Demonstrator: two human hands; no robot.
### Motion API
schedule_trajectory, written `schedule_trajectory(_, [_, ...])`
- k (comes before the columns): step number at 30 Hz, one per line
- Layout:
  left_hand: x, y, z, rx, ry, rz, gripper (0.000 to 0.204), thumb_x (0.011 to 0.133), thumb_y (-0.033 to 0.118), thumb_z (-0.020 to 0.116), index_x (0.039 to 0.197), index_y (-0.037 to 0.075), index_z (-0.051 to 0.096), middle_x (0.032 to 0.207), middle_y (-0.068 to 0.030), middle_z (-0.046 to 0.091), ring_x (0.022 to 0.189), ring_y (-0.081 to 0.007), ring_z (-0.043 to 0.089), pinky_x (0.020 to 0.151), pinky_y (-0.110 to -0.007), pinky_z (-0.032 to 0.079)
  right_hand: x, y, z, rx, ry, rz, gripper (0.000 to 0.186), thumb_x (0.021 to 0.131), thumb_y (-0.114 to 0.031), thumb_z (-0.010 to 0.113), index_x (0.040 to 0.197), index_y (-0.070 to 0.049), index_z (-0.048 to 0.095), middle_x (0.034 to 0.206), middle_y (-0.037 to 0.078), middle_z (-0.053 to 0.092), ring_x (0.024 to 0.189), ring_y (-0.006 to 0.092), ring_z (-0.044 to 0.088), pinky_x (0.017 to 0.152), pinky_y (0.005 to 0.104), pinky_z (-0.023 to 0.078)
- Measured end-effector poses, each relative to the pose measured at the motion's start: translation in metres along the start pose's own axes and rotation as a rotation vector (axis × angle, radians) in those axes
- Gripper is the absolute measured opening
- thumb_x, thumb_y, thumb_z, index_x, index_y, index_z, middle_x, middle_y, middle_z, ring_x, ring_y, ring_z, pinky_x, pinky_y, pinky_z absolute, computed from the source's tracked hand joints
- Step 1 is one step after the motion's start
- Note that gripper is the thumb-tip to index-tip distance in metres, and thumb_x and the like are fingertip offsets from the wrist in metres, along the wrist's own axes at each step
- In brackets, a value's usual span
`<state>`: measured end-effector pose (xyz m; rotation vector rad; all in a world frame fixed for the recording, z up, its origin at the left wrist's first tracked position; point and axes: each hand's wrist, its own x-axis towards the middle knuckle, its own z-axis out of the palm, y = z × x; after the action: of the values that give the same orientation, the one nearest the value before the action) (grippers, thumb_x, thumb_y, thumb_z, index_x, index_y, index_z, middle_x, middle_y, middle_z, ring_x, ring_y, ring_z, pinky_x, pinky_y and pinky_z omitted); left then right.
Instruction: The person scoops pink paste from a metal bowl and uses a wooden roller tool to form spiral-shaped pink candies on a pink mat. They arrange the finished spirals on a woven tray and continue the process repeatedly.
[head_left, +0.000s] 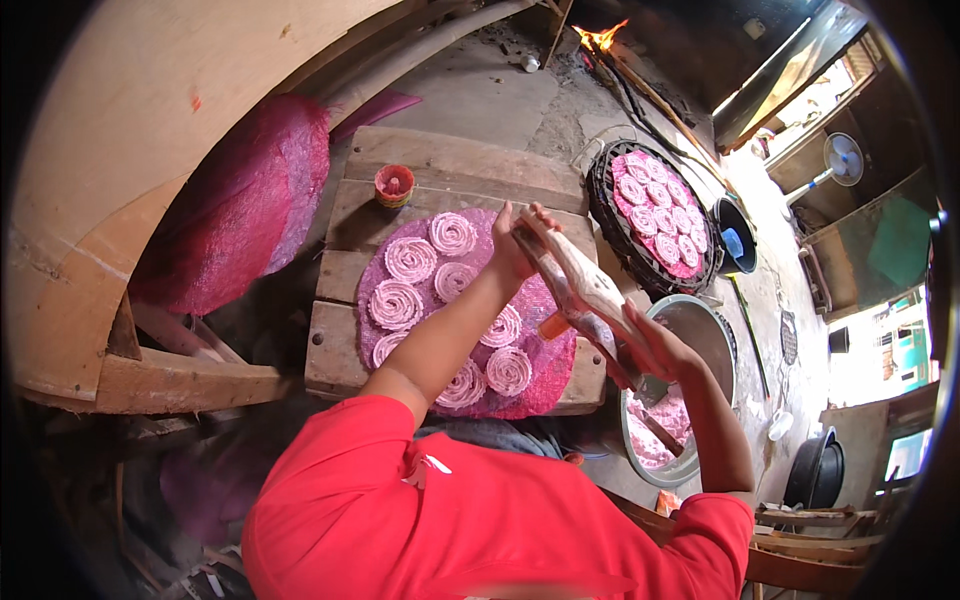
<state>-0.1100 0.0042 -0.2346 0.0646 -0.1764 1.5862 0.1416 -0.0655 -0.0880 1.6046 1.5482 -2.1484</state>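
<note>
Spirals (412, 258) fill most of our pink mat (545, 375); one gap waits. Our left hand (515, 243) and right hand (655, 350) grip the cloth bag (580, 280).

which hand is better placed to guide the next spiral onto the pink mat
Probably left: the left hand holds the piping bag at its tip over the pink mat; the right hand grips its rear end above the metal bowl.

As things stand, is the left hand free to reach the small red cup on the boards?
Probably not at once: the left hand grips the tip of the piping bag. The red cup stands nearby, with nothing between.
</note>
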Motion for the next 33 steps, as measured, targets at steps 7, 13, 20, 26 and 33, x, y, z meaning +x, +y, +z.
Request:
schedule_trajectory(7, [0.012,0.001,0.004,-0.04,0.065,0.017,0.051,0.095,0.055,0.035,0.087,0.008,0.054,0.077,-0.0048,0.053,0.074,-0.0228,0.054,0.082,-0.042,0.045,-0.007,-0.009,-0.003,-0.057,0.017,-0.038,0.072,0.095,-0.065,0.034,0.101,0.003,0.056,0.068,0.013,0.06,0.053,0.0202,0.059,0.051,0.0313,0.049])
schedule_trajectory(13, [0.003,-0.005,0.039,0.04,0.075,0.107,0.042,0.096,0.047,0.036,0.085,0.01,0.052,0.076,-0.0025,0.051,0.073,-0.0194,0.052,0.081,-0.039,0.044,-0.015,-0.011,-0.004,-0.04,0.11,-0.126,0.069,0.096,-0.063,0.035,0.093,0.002,0.059,0.061,0.011,0.058,0.047,0.018,0.057,0.044,0.0305,0.046])
schedule_trajectory(20, [0.0,0.005,0.055,0.033,0.042,0.074,0.038,0.095,0.045,0.036,0.083,0.011,0.051,0.073,-0.0022,0.049,0.071,-0.0189,0.051,0.077,-0.039,0.044,-0.023,-0.018,0.004,-0.088,0.126,-0.195,0.066,0.096,-0.06,0.04,0.09,0.002,0.062,0.058,0.008,0.059,0.044,0.0146,0.055,0.042,0.0274,0.044])
schedule_trajectory(26, [-0.009,-0.008,0.06,-0.063,0.193,0.019,0.036,0.095,0.043,0.037,0.081,0.012,0.05,0.071,-0.0016,0.049,0.066,-0.0182,0.049,0.074,-0.038,0.044,-0.038,-0.028,0.006,-0.211,0.228,-0.108,0.064,0.097,-0.057,0.041,0.085,0.003,0.062,0.056,0.009,0.058,0.041,0.015,0.054,0.038,0.0292,0.042])
schedule_trajectory(33, [0.009,0.015,0.049,0.012,0.104,0.053,0.036,0.096,0.043,0.038,0.078,0.013,0.048,0.066,-0.0003,0.048,0.061,-0.0174,0.049,0.069,-0.037,0.044,-0.012,-0.014,0.013,-0.174,0.198,-0.166,0.065,0.096,-0.06,0.039,0.09,0.0,0.063,0.057,0.008,0.059,0.042,0.0159,0.055,0.038,0.0286,0.043])
